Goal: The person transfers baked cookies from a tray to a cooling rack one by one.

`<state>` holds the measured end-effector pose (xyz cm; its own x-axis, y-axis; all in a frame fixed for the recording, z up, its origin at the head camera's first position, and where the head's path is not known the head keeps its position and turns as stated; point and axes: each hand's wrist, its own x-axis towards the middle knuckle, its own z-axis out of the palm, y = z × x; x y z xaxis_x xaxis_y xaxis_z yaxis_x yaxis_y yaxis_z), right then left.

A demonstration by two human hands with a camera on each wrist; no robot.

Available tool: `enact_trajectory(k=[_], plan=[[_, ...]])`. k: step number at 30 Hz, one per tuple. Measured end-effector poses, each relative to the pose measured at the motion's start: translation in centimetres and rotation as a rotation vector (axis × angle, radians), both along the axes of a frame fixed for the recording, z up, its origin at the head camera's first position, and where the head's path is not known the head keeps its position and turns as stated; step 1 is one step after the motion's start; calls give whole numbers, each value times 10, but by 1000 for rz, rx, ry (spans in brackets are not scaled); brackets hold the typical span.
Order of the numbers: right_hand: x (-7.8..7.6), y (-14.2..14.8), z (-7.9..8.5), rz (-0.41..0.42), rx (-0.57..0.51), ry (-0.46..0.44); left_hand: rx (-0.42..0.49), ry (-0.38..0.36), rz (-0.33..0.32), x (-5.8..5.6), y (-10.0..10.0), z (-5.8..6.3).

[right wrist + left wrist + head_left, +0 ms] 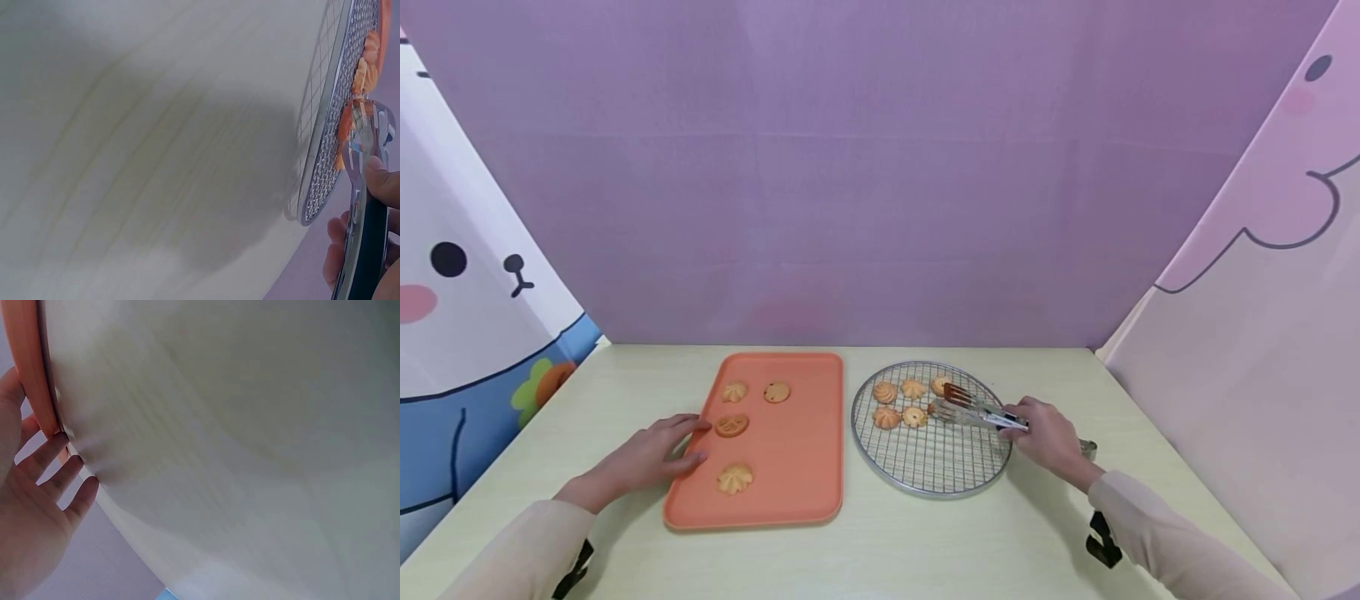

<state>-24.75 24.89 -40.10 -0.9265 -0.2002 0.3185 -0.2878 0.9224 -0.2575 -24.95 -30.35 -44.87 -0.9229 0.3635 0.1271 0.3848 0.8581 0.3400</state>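
On the left, my left hand (643, 457) rests at the side of an orange tray (797, 450), its fingertips at the rim and its fingers fairly straight. Several cookies lie on that tray, including a round one (777, 392) and a swirled one (734, 478). My right hand (1047, 433) grips metal tongs (992, 418) by the handles. Their fork-like tips reach low over a round wire rack (955, 462), right by a cookie (938, 385) at the back and the edge of another, mostly hidden. More cookies, such as a ridged one (886, 417), sit on the rack's left half.
The tray and rack stand side by side on a pale table (880, 558), a narrow gap between them. A purple panel (850, 208) rises along the table's back edge. Printed cartoon panels (1247, 375) flank both sides.
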Motion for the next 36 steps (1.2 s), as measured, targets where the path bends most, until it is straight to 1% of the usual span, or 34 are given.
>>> enact_trajectory(k=[11,18,22,27,31,33,36], plan=[[-6,-9,6,14,-21,-6,-8,40,-13,3,-1,0],[-9,-24,8,35,-68,-42,-8,43,-8,4,0,1],[-12,-35,6,49,-73,-46,-10,47,-8,4,0,0],[-14,-51,4,72,-65,-40,-15,51,-7,3,-1,-2],[-17,-64,4,88,-64,-49,-10,38,-2,3,-1,-1],[-18,-70,3,96,-45,-39,-7,31,1,4,-1,0],[-21,-78,3,112,4,5,-8,25,8,5,0,1]])
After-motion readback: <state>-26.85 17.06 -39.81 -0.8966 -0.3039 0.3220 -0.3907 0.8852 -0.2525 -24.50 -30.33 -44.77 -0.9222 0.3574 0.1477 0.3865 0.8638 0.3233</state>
